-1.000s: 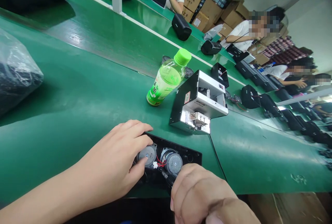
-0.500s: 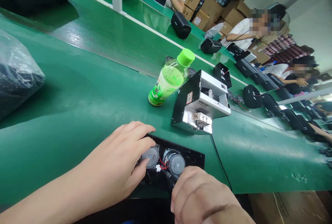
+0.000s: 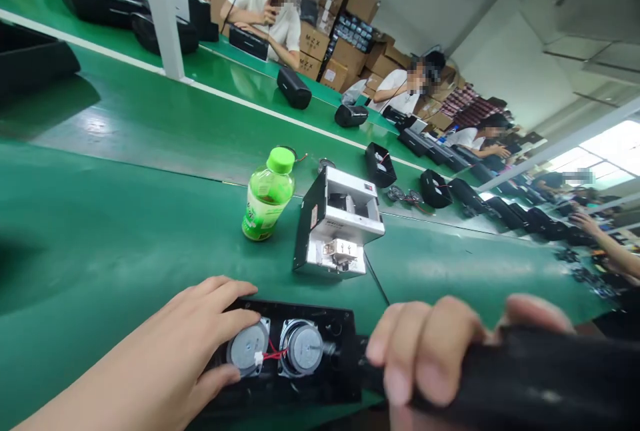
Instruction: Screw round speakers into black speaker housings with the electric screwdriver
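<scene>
A black speaker panel [image 3: 345, 322] with two round silver drivers [image 3: 301, 350] and red wires lies at the near edge of the green bench. My left hand [image 3: 190, 344] rests on its left end, fingers spread over the panel and thumb beside the left driver. My right hand [image 3: 430, 351] is wrapped round the thick black handle of a power screwdriver [image 3: 540, 371], whose tip reaches toward the panel's right side by the right driver.
A green-capped drink bottle [image 3: 269, 196] and a white metal screw feeder box [image 3: 337, 226] stand just beyond the panel. Black speaker housings [image 3: 434, 188] line the conveyor belt [image 3: 150, 118]. Other people sit across it, in front of stacked cardboard boxes [image 3: 345, 51].
The camera tilted up and swung right. My right hand rose and shifted right, so the screwdriver handle now shows large. My left hand stays on the panel.
</scene>
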### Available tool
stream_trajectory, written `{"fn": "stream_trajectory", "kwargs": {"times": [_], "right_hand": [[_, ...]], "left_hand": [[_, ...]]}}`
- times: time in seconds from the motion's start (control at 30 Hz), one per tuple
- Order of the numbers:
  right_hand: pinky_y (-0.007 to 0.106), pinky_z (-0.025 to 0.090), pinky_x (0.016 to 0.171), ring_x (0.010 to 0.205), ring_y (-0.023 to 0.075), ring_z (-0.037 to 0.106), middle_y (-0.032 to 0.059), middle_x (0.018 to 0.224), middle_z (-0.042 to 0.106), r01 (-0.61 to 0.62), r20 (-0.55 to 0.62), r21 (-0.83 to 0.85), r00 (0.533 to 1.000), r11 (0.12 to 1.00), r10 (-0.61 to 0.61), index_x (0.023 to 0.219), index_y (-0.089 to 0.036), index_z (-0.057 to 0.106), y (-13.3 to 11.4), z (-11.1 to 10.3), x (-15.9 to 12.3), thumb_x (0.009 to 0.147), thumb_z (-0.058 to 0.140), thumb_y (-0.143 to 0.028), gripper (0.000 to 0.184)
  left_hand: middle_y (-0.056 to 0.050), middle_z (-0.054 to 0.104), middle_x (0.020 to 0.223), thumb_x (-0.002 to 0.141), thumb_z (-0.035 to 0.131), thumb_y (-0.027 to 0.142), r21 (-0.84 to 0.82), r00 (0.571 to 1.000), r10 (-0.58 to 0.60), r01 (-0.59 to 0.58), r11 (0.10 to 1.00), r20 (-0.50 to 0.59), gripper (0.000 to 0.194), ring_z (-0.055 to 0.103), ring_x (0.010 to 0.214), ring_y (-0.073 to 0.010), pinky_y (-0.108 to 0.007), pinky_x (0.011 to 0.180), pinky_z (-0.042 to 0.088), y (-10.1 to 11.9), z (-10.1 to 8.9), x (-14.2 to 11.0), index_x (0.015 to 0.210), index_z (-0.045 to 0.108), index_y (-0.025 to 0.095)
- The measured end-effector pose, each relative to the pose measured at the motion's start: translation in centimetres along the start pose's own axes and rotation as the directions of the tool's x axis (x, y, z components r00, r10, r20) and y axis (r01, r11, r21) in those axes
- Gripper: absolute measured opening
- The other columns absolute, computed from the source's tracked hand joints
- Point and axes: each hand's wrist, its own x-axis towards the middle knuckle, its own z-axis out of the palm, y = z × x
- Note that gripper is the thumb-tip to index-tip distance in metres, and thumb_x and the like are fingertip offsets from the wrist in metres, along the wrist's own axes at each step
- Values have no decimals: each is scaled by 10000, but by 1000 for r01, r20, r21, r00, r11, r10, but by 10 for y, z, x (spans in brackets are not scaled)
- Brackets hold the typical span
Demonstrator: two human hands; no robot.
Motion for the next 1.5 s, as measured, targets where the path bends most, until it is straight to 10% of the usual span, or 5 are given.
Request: {"fn": "stream_trajectory", "kwargs": {"times": [0.1, 0.3, 0.53, 0.93, 1.5], "right_hand": [[367, 751, 602, 538, 197, 719, -67, 749, 828, 183, -259, 55, 952, 982, -164, 1376, -384, 950, 7, -1, 42, 1101, 960, -798, 497], [301, 616, 456, 432, 186, 643, -84, 649, 800, 185, -134, 80, 976, 980, -173, 1110, -329, 901, 58, -3, 91, 873, 977, -1036, 749], [258, 534, 399, 407, 149, 588, -98, 657, 728, 264, -196, -17, 945, 964, -262, 1321, -284, 856, 69, -5, 86, 1140, 670, -1020, 780], [398, 722, 652, 621, 218, 795, -10, 769, 832, -70, -149, 224, 983, 972, 105, 1319, -358, 969, -3, 9, 38, 1130, 875, -863, 547], [312, 641, 556, 540, 193, 737, -32, 742, 840, -201, 91, 416, 980, 887, 179, 1229, -323, 944, 65, 48, 28, 984, 980, -935, 660]], "left_hand": [[64, 818, 1795, 940, 982, 333, 62, 1000, 5, -3, 998, -19, 641, 823, 1614, -400, -552, 1255, 775, -13, 14, -7, 1525, 896, 583], [60, 785, 1850, 985, 968, 370, 117, 999, -33, 29, 993, 33, 611, 824, 1624, -387, -570, 1331, 736, -28, 21, -17, 1551, 889, 586], [-14, 759, 1886, 818, 1049, 361, 188, 999, -20, 15, 982, 27, 803, 767, 1678, -460, -629, 1359, 701, -21, 20, -20, 1587, 887, 526], [41, 795, 1800, 832, 1009, 237, 98, 999, -35, 31, 995, 39, 808, 781, 1598, -432, -624, 1303, 663, -1, 3, -8, 1538, 890, 611], [-9, 862, 1557, 789, 955, 136, 9, 997, -64, 63, 998, 53, 670, 826, 1360, -366, -524, 1121, 688, 26, -5, 4, 1356, 937, 492]]}}
